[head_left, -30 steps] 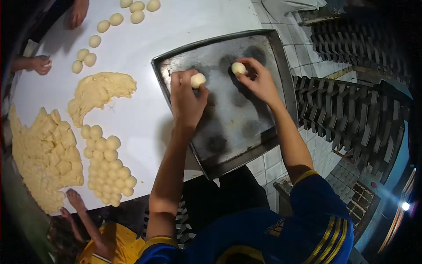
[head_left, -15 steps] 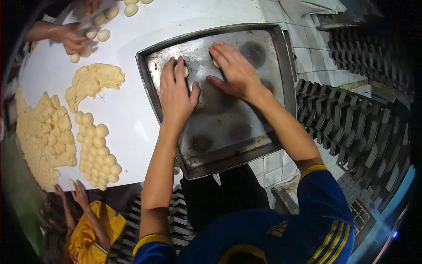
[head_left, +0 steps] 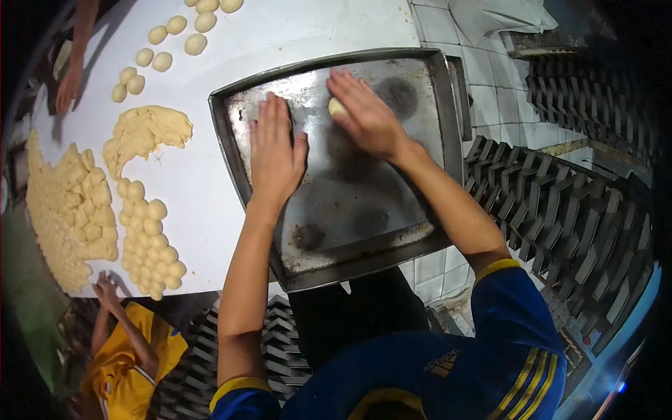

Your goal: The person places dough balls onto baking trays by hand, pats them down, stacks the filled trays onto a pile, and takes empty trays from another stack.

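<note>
My left hand (head_left: pixel 275 152) lies flat, fingers stretched out, over the upper left part of a dark metal baking tray (head_left: pixel 336 241). Any dough beneath that palm is hidden. Over the tray's upper middle, my right hand (head_left: pixel 369 119) is also flat with its fingers extended. A pale dough ball (head_left: pixel 337 108) peeks out from under the left side of that palm. Dark round stains mark the tray's worn floor.
On the white table (head_left: pixel 203 210) are a clustered pile of dough balls (head_left: pixel 149 241), a curved dough slab (head_left: pixel 150 131), a large cut dough mass (head_left: pixel 73 217) and several spaced dough balls (head_left: pixel 162 61). A co-worker's hands (head_left: pixel 106 288) are at lower left, another person's hand (head_left: pixel 68 87) at upper left. Stacked dark metal racks (head_left: pixel 553 203) stand at right.
The dough ball beside my left fingers is now out of sight, while more of the one by my right hand shows. The upper-left co-worker's hand has drawn back from the dough balls.
</note>
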Demonstrator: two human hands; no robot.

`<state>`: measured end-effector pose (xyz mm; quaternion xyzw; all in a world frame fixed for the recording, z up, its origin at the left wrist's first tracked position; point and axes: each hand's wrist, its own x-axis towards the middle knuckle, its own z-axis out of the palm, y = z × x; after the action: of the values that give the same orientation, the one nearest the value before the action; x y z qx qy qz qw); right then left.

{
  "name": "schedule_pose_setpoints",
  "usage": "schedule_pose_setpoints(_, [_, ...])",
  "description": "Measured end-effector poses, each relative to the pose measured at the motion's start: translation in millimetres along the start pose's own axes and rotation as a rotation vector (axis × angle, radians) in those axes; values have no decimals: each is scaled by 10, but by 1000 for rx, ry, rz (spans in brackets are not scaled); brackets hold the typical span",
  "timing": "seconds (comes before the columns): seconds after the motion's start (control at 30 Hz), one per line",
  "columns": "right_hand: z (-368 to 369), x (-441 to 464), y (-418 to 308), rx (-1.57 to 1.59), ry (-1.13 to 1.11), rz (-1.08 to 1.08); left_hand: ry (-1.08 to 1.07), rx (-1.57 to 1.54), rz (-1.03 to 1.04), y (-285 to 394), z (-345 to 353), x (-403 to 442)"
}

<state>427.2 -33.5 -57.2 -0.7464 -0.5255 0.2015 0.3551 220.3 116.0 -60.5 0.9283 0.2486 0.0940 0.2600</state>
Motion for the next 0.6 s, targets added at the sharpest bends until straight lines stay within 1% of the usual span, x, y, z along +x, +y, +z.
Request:
schedule_pose_setpoints(0.03, [48,-20,-43,-365,-79,-164,1,3,-9,13,52,-24])
schedule_pose_setpoints(0.07, [157,-41,-53,-393,-102,-137,-25,57,1,27,85,-37])
schedule_pose_setpoints(0.1, [232,-27,-11,-385,-99,-159,-47,119,12,25,88,-34])
schedule_pose_setpoints(0.17, [254,26,113,-364,-144,-78,-32,123,-14,31,35,2])
schedule_pose_setpoints(0.2, [173,59,86,-96,-38,-21,-46,-57,-67,74,-53,5])
schedule_pose_setpoints(0.23, [77,197,-104,-84,-44,-42,-52,-241,-112,79,-171,44])
schedule_pose_setpoints(0.27, [-110,359,-369,127,-29,176,54,-319,-25,71,-350,120])
schedule_pose_setpoints(0.3, [-245,501,-556,337,-17,400,131,-315,34,48,-552,224])
schedule_pose_setpoints(0.33, [-244,668,-633,274,66,278,217,-320,15,-46,-677,354])
schedule_pose_setpoints(0.4, [-128,1166,-648,227,84,13,385,-276,1,-390,-845,720])
schedule_pose_setpoints(0.43, [-33,1444,-679,173,90,-56,468,-225,7,-643,-893,953])
schedule_pose_setpoints(0.47, [133,1786,-521,-19,152,-277,501,-133,-1,-975,-871,1173])
schedule_pose_setpoints(0.5, [292,2140,-435,-169,174,-348,533,-40,-7,-1280,-837,1377])
schedule_pose_setpoints(0.53, [463,2421,-397,-318,196,-415,531,-40,-6,-1482,-833,1548])
schedule_pose_setpoints(0.6, [592,2823,-563,-497,176,-457,304,56,-101,-1763,-803,1777])
